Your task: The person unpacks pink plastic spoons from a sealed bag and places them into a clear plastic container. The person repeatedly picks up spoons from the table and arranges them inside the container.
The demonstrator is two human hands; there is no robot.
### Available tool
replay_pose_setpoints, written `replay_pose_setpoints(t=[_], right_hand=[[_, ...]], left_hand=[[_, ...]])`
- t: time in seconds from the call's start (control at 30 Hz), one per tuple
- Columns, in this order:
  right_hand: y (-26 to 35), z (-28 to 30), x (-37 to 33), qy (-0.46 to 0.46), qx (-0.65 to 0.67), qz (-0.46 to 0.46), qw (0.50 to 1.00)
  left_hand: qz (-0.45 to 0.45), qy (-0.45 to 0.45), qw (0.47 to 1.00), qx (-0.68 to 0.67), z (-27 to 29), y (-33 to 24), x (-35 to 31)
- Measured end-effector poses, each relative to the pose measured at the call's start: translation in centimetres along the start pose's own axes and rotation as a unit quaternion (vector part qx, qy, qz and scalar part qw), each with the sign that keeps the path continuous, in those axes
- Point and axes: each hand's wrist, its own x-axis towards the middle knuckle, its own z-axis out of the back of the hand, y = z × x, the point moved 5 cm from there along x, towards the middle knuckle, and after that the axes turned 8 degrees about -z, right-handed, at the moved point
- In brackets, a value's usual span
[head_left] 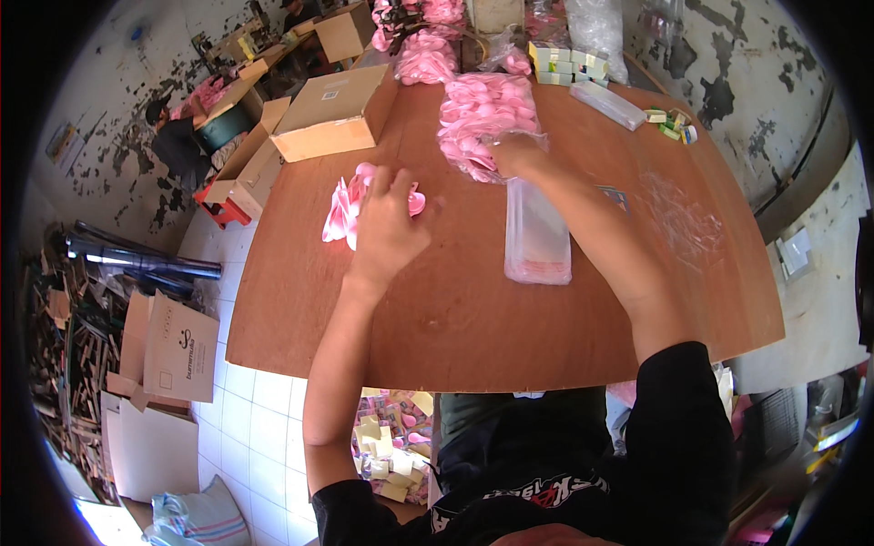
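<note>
My left hand [393, 218] is bent over a small loose pile of pink spoon-shaped plastic pieces [341, 211] on the brown table, its fingers curled round some of them. The thumb side is slightly blurred. Farther off, my right hand [519, 156] reaches to the near end of a clear bag full of similar pink pieces [487, 105]. Its fingertips are hidden among plastic and pieces, so their grip does not show. Beneath my right forearm lies a stack of clear plastic sleeves [537, 241].
A closed cardboard box [332, 114] sits at the table's far left. Small cartons [569, 64], a clear pack [608, 105] and little yellow-green boxes [672, 126] stand far right. Crumpled clear film [678, 218] lies on the right. A person [177, 146] works in the left background.
</note>
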Motion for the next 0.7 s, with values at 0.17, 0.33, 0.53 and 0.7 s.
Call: replay_pose_setpoints(t=[0.17, 0.33, 0.53, 0.7], right_hand=[[0.0, 1.2, -1.2, -0.110, 0.108, 0.026, 0.988], [2.3, 6.2, -5.9, -0.072, 0.115, 0.036, 0.990], [1.3, 7.1, -11.5, 0.076, 0.589, 0.142, 0.792], [1.8, 3.4, -12.5, -0.073, 0.602, 0.097, 0.789]], left_hand=[[0.002, 0.030, 0.994, -0.101, -1.9, -3.7, 1.1], [0.178, 0.074, 0.940, -0.282, -5.9, -0.2, -0.8], [0.378, 0.057, 0.667, -0.640, -9.7, -3.4, -0.3], [0.345, -0.020, 0.609, -0.714, -10.4, -5.4, -0.5]])
